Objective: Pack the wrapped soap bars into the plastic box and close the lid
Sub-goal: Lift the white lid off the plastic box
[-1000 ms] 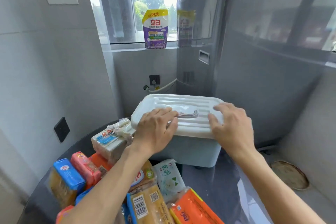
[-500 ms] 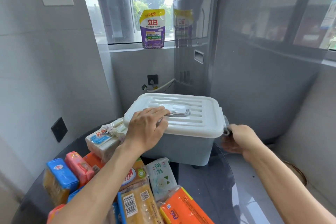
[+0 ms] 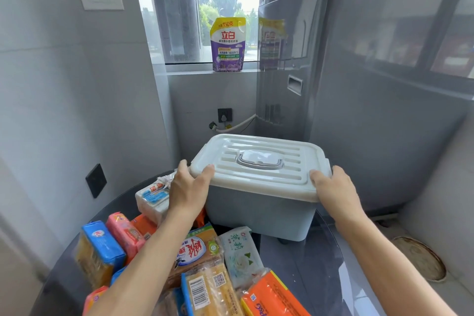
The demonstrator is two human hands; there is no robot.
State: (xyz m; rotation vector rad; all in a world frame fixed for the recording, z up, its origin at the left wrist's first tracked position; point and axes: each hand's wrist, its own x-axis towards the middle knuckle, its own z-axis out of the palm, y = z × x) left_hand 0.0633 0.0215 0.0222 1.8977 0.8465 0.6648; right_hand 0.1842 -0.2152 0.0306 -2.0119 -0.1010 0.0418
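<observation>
Left hand (image 3: pixel 188 190) and right hand (image 3: pixel 333 187) grip opposite ends of the lid (image 3: pixel 259 164), fingers curled over its edges. Between them, box (image 3: pixel 259 215) closed, contents hidden. Wrapped soap bars (image 3: pixel 200 259) heaped on the table (image 3: pixel 320 272) just below the left wrist.

The left hand (image 3: pixel 188 191) and right hand (image 3: pixel 334 188) grip opposite ends of the white lid (image 3: pixel 259 164) sitting on the grey box (image 3: pixel 259 213). Wrapped soap bars (image 3: pixel 200 254) lie piled on the dark table (image 3: pixel 302 264) just in front.
</observation>
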